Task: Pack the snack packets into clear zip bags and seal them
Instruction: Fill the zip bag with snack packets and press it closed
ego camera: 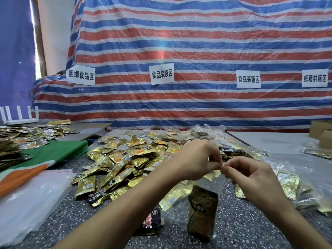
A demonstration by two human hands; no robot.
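My left hand (195, 160) and right hand (255, 178) meet fingertip to fingertip. Each pinches the top edge of a clear zip bag (213, 184) between thumb and forefinger, the other fingers curled.

The bag hangs straight down from that pinch toward six o'clock, its long axis vertical and its mouth up at my fingers. Inside stands one dark gold snack packet (202, 211), upright and sunk to the bottom, below both hands and between my wrists. Its lower end is close to the speckled table (242, 230); I cannot tell whether it touches.

At nine o'clock from it lies a black-and-red packet (151, 221). From ten to twelve o'clock spreads the pile of gold packets (129, 159). Filled bags (287, 180) lie at three o'clock, and a stack of empty clear bags (27, 198) far out at nine. A striped tarp (179, 51) with paper labels (161, 74) stands at twelve.
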